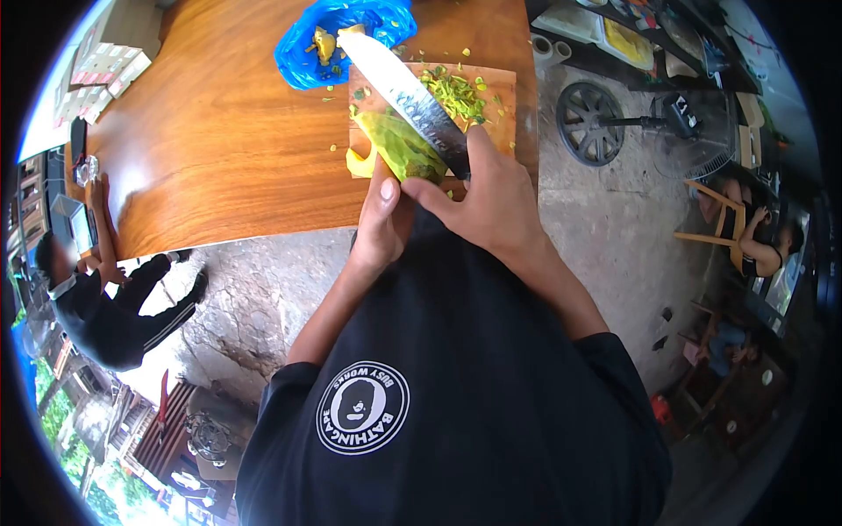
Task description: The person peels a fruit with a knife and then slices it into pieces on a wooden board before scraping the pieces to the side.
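Note:
My right hand [495, 197] is closed round the dark handle end of a large kitchen knife [399, 88]. Its broad blade points up and left over the cutting board [502, 88]. My left hand [386, 219] grips a yellow-green leafy vegetable [395, 145] at the board's near edge, beneath the blade. The right thumb is close to the vegetable too; whether it touches cannot be made out. Shredded yellow-green pieces [456, 95] lie on the board behind the knife. Beyond the tip sits a blue plastic bag [303, 66] with yellowish chunks inside.
The wooden table [219, 158] carries scattered scraps and, far left, stacked boxes [114, 48]. A person [105, 307] with a laptop sits at the left. A standing fan [592, 123] is on the floor at right; another person [763, 245] sits beyond it.

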Action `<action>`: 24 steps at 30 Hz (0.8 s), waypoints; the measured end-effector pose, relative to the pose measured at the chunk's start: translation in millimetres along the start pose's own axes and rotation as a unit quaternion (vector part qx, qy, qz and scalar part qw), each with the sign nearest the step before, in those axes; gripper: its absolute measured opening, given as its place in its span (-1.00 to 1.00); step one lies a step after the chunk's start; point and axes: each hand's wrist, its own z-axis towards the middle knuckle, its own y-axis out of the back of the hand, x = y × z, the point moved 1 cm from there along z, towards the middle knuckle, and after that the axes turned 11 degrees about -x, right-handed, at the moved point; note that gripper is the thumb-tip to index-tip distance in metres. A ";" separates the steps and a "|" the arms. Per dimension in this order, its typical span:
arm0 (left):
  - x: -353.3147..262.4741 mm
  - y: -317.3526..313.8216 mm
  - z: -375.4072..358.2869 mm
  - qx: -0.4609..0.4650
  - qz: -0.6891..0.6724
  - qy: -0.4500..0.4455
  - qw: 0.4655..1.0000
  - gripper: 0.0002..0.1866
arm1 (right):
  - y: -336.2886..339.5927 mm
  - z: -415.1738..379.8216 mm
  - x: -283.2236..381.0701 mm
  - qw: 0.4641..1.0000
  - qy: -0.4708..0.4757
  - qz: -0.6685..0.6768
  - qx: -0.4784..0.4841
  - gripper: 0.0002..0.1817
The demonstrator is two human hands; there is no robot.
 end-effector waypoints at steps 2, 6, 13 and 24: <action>0.3 3.1 -1.6 0.012 0.008 0.009 1.000 0.14 | -4.5 -1.2 -4.9 1.000 0.013 -0.007 -0.007 -0.26; 5.5 3.9 -3.5 -0.008 0.006 0.011 1.000 0.16 | -16.0 -1.2 -18.4 1.000 0.024 -0.004 -0.008 -0.17; 5.3 5.1 -4.0 -0.005 0.061 0.069 0.996 0.00 | -15.8 -1.3 -22.9 0.999 -0.027 0.021 0.036 -0.13; 15.2 13.6 -2.0 -0.024 0.072 0.075 0.994 -0.12 | -30.8 -10.9 -31.2 0.998 -0.028 0.035 0.032 -0.22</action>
